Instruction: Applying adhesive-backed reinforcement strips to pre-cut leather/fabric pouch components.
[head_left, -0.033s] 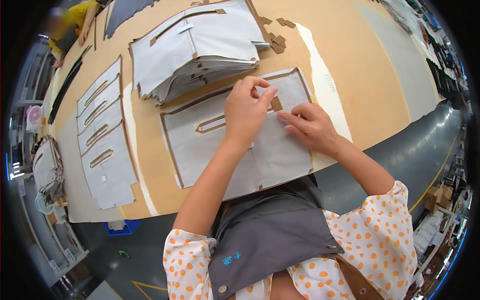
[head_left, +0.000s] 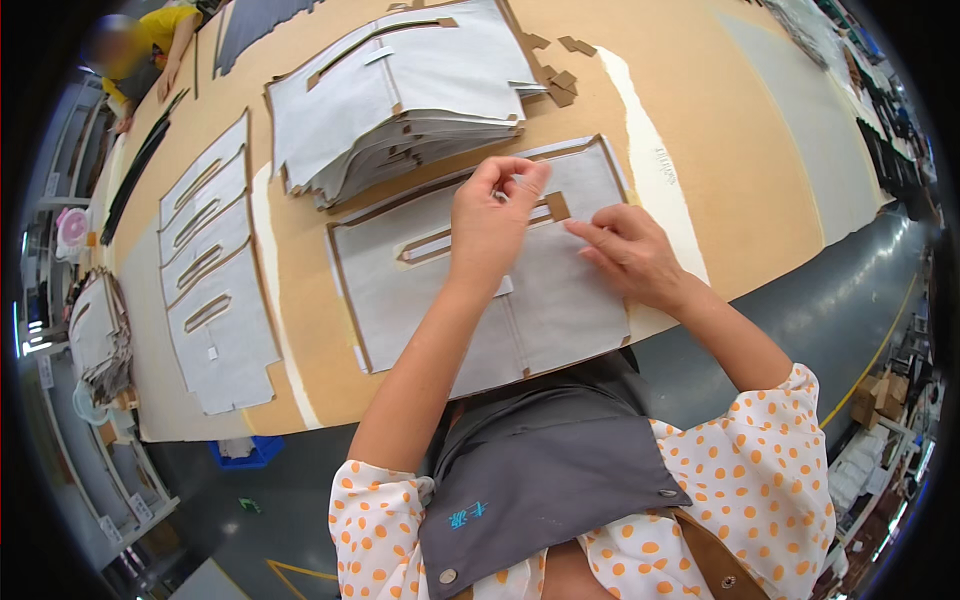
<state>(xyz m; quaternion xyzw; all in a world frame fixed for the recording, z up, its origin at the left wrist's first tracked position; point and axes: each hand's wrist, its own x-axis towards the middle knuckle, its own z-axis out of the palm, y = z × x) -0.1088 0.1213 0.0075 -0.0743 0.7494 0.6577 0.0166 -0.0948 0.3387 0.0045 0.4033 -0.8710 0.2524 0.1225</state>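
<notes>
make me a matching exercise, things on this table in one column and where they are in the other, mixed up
Things:
1. left hand
2. right hand
3. stack of grey sheets
4. small brown offcuts

Places:
a. pressed flat on the grey template
b. to the right of the stack
c. pinching at the slot
d. beyond the template

Pairs: 1-c, 2-a, 3-d, 4-b

place: a garment or bag-making workshop, factory floor
work surface: long tan cutting table (head_left: 760, 150) running the length of the room
materials: stack of cut grey fabric panels (head_left: 400, 110) edged in brown, more panels (head_left: 215, 270) laid out in a row
scraps: small brown offcuts (head_left: 562, 80)
surroundings: grey concrete floor (head_left: 850, 290) with yellow line, shelving (head_left: 75, 330) at the side
people: another worker (head_left: 150, 45) at the far end
</notes>
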